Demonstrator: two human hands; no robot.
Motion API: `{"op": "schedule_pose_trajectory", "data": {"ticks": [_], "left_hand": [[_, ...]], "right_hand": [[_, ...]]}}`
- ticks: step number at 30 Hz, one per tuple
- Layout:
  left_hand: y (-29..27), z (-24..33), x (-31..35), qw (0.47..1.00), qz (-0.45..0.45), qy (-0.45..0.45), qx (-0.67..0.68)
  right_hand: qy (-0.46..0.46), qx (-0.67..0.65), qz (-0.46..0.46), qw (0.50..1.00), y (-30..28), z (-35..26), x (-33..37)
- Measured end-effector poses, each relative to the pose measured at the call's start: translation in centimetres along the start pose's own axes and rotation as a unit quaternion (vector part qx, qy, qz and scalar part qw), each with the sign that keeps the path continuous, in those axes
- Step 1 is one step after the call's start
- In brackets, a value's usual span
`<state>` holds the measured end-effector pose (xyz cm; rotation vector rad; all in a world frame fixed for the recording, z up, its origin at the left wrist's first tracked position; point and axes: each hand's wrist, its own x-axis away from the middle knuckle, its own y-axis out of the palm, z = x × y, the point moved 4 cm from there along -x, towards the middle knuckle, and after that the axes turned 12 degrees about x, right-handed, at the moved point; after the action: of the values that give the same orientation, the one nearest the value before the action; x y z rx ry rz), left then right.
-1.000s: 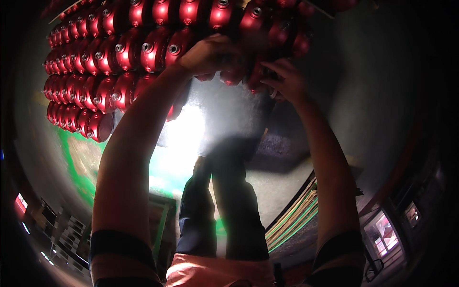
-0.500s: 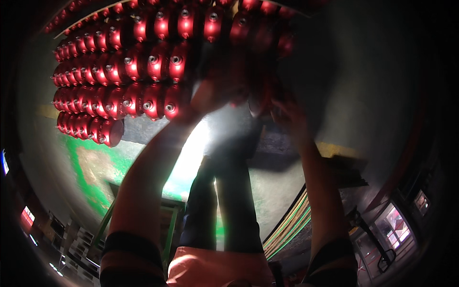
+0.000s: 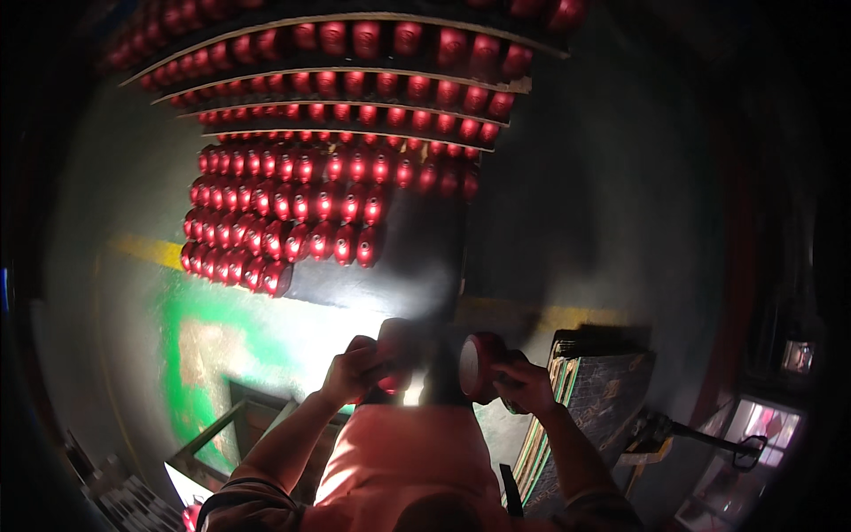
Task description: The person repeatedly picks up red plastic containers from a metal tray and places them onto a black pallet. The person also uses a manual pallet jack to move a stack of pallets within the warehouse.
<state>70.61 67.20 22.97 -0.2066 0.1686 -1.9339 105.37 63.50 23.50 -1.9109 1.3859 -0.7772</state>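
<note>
Between the fingers of the left hand (image 3: 348, 377) and those of the right hand (image 3: 527, 387) are two red canisters, one to each hand, with a gap separating them. The left canister (image 3: 395, 350) lies just inward, to the right of the left fingers, which are clamped on its outer side; shadow covers much of it, so its long axis cannot be told. The right canister (image 3: 481, 362) lies to the left of the right fingers, which are closed around its outer side; its pale round end faces left, toward the other canister, so its axis runs roughly sideways.

Ahead of both sets of fingers, well apart from them, are rows of red canisters (image 3: 301, 208), with thin boards (image 3: 346, 105) between the farther layers. Their nearest row lies ahead and to the left, so the left hand is nearer to it. Just right of the right fingers leans a stack of panels (image 3: 607, 390); a dark frame (image 3: 257, 421) stands left of the left fingers.
</note>
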Motion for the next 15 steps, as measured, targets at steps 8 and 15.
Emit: {"op": "schedule_pose_trajectory", "data": {"ticks": [8,15], "left_hand": [[0.9,9.3,21.7,0.974,0.225,0.006,-0.028],[8.3,16.5,40.2,0.924,0.37,-0.07,0.062]], "right_hand": [[-0.134,-0.075,-0.07,0.986,-1.3,-12.7,7.9],[-0.291,-0.106,-0.146,0.939,0.4,-21.0,15.1]]}}
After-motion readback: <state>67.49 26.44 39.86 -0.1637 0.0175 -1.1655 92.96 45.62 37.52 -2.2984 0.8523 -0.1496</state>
